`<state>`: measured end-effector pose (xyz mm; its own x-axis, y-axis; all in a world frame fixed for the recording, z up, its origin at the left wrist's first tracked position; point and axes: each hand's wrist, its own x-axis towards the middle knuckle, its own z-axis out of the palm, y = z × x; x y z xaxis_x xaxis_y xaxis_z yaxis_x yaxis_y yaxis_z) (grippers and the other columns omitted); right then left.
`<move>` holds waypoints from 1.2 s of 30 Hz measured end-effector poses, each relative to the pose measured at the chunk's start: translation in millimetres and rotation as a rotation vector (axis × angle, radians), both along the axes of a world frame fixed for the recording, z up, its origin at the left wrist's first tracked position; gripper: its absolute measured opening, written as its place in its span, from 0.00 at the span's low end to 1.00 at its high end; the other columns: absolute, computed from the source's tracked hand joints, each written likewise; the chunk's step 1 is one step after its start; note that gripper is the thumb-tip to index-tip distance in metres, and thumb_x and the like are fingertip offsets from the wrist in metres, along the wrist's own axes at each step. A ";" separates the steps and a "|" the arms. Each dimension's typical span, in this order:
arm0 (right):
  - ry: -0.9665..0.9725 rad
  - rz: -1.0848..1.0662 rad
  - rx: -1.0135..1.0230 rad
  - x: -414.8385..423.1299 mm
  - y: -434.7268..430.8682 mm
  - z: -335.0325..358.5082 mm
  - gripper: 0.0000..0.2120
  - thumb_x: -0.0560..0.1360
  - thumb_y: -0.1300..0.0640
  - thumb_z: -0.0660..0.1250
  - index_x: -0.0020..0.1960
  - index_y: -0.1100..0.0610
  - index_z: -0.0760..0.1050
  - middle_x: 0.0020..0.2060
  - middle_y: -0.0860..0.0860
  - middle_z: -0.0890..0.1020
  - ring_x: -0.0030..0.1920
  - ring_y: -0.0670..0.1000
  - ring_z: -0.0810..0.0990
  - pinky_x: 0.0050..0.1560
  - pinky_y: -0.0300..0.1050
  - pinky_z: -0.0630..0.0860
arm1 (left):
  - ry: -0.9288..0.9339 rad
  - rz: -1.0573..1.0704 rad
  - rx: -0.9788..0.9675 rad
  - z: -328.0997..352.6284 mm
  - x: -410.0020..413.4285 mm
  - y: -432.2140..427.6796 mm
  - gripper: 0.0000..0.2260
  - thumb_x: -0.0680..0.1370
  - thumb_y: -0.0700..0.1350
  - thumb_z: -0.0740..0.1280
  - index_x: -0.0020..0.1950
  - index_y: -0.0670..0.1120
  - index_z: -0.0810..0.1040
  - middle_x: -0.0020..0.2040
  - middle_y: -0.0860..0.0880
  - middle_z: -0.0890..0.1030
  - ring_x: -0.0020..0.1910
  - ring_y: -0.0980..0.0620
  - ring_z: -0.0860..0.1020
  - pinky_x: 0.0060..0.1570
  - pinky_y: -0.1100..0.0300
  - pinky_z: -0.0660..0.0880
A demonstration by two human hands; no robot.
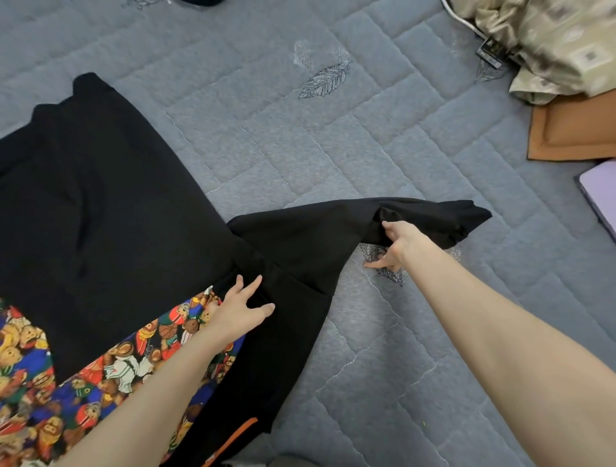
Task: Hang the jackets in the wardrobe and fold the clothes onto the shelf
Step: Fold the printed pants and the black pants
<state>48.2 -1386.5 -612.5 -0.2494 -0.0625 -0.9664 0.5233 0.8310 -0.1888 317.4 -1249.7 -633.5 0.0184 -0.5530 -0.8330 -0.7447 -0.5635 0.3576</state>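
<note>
A black shirt (100, 200) with a bright cartoon-bear print (110, 363) lies spread on the grey quilted bed (333, 133) at the left. My left hand (241, 308) presses flat with spread fingers on the shirt near the shoulder seam. My right hand (398, 243) grips the black sleeve (333, 230) near its cuff, thumb on top, and holds it raised a little off the bed, stretched out to the right.
A crumpled beige patterned garment (550, 43) lies at the top right corner, over an orange-brown cushion (573, 133). A lilac flat object (601, 190) sits at the right edge. A dark item (200, 2) shows at the top edge.
</note>
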 end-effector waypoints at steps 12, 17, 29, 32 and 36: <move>0.237 -0.170 -0.284 -74.0 31.8 -4.9 0.27 0.73 0.48 0.72 0.67 0.55 0.68 0.58 0.51 0.75 0.54 0.50 0.75 0.56 0.47 0.73 | -0.055 0.021 -0.054 -5.7 -14.8 0.3 0.31 0.78 0.56 0.64 0.77 0.56 0.55 0.79 0.48 0.45 0.76 0.47 0.56 0.68 0.54 0.62; 0.174 -0.319 -0.480 -63.9 13.7 8.7 0.15 0.75 0.60 0.68 0.61 0.57 0.72 0.59 0.55 0.80 0.56 0.54 0.81 0.51 0.47 0.80 | -0.012 0.066 0.032 1.3 -12.6 -11.1 0.29 0.78 0.55 0.64 0.77 0.55 0.57 0.79 0.49 0.45 0.77 0.45 0.54 0.70 0.51 0.61; -0.161 0.176 -0.935 68.7 -18.2 171.9 0.11 0.72 0.67 0.62 0.52 0.60 0.77 0.45 0.55 0.83 0.46 0.53 0.81 0.45 0.45 0.77 | 0.185 0.439 -0.192 93.3 25.4 8.5 0.19 0.82 0.48 0.60 0.74 0.55 0.66 0.65 0.51 0.74 0.62 0.53 0.73 0.58 0.61 0.70; -0.095 0.511 -0.886 127.3 7.0 203.2 0.07 0.65 0.64 0.62 0.42 0.58 0.72 0.36 0.52 0.76 0.40 0.52 0.74 0.37 0.43 0.68 | 0.242 0.596 -0.332 124.9 60.1 26.8 0.17 0.82 0.48 0.59 0.72 0.55 0.68 0.68 0.52 0.72 0.61 0.55 0.73 0.65 0.52 0.69; 0.047 0.930 -0.927 208.5 64.6 218.8 0.12 0.68 0.67 0.61 0.32 0.54 0.64 0.25 0.45 0.70 0.29 0.46 0.68 0.27 0.35 0.64 | 0.291 0.869 -0.409 157.2 112.7 67.0 0.16 0.83 0.47 0.58 0.70 0.53 0.70 0.63 0.51 0.75 0.58 0.53 0.74 0.65 0.48 0.70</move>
<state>256.7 -1322.0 -393.7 0.2145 -0.8598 -0.4634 -0.1930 0.4277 -0.8831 430.1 -1182.7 -476.3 0.3773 -0.6893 -0.6184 0.0137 -0.6636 0.7480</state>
